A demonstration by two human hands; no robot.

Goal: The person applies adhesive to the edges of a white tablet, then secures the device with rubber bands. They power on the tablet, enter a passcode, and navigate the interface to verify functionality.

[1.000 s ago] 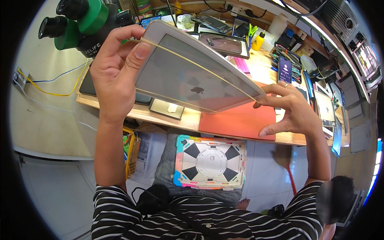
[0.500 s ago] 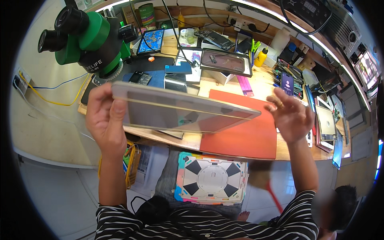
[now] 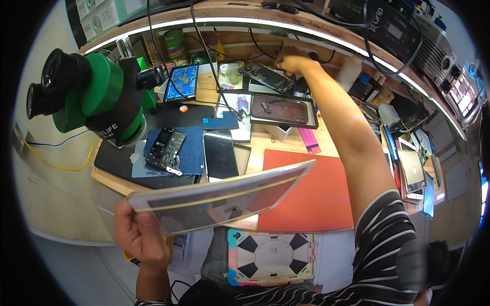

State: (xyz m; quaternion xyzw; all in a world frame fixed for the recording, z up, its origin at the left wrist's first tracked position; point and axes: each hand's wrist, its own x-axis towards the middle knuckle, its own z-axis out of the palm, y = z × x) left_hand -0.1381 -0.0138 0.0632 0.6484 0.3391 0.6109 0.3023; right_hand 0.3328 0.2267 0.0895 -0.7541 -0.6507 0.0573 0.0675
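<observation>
My left hand [image 3: 143, 229] grips one end of a tablet [image 3: 224, 200] with a pale frame and dark glass, thumb along its near face. The tablet is tilted, held above the front of the workbench and partly over an orange-red mat [image 3: 311, 194]. My right arm stretches across the bench to the back. There my right hand [image 3: 295, 62] is beside an opened phone [image 3: 268, 76], near the back wall. Its fingers look curled; whatever they touch or hold is hidden. A tablet case [image 3: 273, 255] with multicoloured edges rests on my lap.
A green-and-black microscope [image 3: 97, 97] stands at the left. Behind the tablet lie a circuit board [image 3: 166, 148] on a blue cloth, a dark phone screen [image 3: 220, 155] and a tray with a phone case [image 3: 283, 109]. Cables hang over the bench; tools and devices crowd the right.
My right hand has moved from above the right of the mat to the back of the bench. The tablet, still in my left hand, sits lower in view. The view has shifted.
</observation>
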